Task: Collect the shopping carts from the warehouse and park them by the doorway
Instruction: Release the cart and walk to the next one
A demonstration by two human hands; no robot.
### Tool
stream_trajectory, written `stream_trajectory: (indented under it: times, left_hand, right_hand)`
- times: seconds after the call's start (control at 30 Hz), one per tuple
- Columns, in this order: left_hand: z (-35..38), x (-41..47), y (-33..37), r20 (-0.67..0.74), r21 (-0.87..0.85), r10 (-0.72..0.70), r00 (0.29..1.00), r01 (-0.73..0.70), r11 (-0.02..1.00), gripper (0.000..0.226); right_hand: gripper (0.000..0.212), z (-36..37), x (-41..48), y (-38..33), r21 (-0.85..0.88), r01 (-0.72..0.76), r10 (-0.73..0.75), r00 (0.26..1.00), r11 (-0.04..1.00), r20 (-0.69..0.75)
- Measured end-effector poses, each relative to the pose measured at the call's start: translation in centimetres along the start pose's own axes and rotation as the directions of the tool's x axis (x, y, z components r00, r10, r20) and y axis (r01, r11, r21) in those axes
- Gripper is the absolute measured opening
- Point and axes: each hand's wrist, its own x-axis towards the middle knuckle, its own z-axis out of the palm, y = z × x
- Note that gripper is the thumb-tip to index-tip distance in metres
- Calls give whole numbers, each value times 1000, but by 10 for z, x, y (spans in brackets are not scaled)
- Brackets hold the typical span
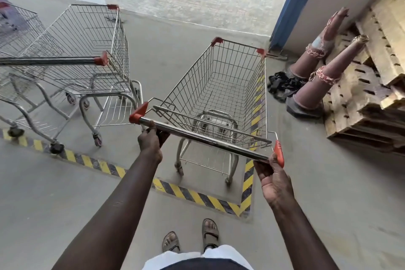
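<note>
A wire shopping cart (221, 85) with red corner caps is standing upright on its wheels, its basket pointing toward the doorway (186, 6). The left hand (150, 140) and the right hand (272, 175) are gripping its chrome handle bar (203, 138), one near each red end. To its left a second cart (87, 50) of the same make is standing near the doorway, facing the same way. A third cart (13, 35) is showing only partly at the left edge, just beside the second.
</note>
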Motion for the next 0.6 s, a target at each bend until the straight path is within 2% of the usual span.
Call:
stream_trajectory:
  times: [0.1, 0.2, 0.27, 0.37, 0.4, 0.5, 0.53, 0.6]
  left_hand:
    - [-1, -4, -7, 33, -24, -13, 999, 14, 1000, 46]
    - [2, -9, -13, 48, -10, -35, 998, 35, 999, 22]
    - [2, -7, -14, 55, -3, -44, 998, 45, 999, 16]
    - [0, -5, -13, 75, 7, -44, 996, 43, 999, 20]
    - [0, -5, -13, 84, 6, -48, 995, 47, 999, 19]
    - [-2, -4, -12, 101, -12, -47, 994, 48, 999, 28]
    - [-3, -4, -11, 108, -16, -46, 993, 48, 999, 36]
    - [-6, -2, -10, 125, -4, -38, 991, 39, 999, 46]
  right_hand:
    - [35, -3, 7, -12, -2, 10, -10, 1000, 1000, -13]
    - [45, -6, 15, -18, -4, 13, -14, 999, 1000, -49]
    - [40, -7, 17, -20, -4, 0, 0, 998, 1000, -58]
    - [10, -5, 15, -20, -19, -13, 12, 997, 1000, -81]
    - [10, -5, 15, -18, -21, -13, 11, 996, 1000, -91]
    - [36, -5, 17, -16, -5, -7, 7, 994, 1000, -114]
    - [36, -4, 16, -16, 0, -14, 14, 992, 1000, -123]
    - [18, -4, 17, -16, -13, -31, 29, 991, 999, -131]
